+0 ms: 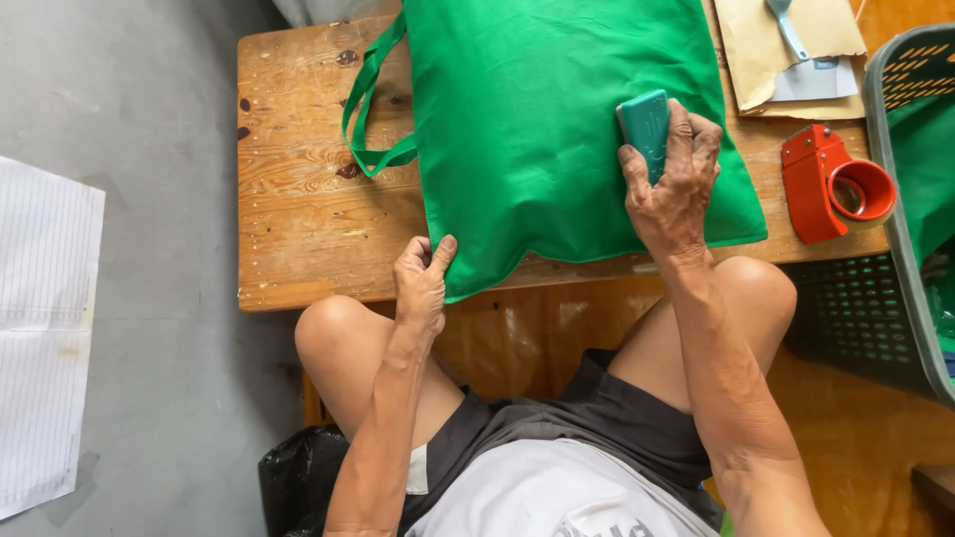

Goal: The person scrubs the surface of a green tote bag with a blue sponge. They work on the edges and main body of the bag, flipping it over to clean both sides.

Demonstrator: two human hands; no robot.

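Note:
A green fabric tote bag [557,129] lies flat on a low wooden table [298,199], its handle loop [366,109] trailing to the left. My left hand [423,283] pinches the bag's bottom left corner at the table's front edge. My right hand [674,184] presses a small teal block-shaped tool [645,124] onto the bag near its right side.
A red tape dispenser [831,184] sits on the table to the right. Behind it lie a brown envelope [756,50] and a metal scraper [811,65]. A dark green plastic basket [895,229] stands at far right. Lined white paper [45,338] lies on the grey floor at left.

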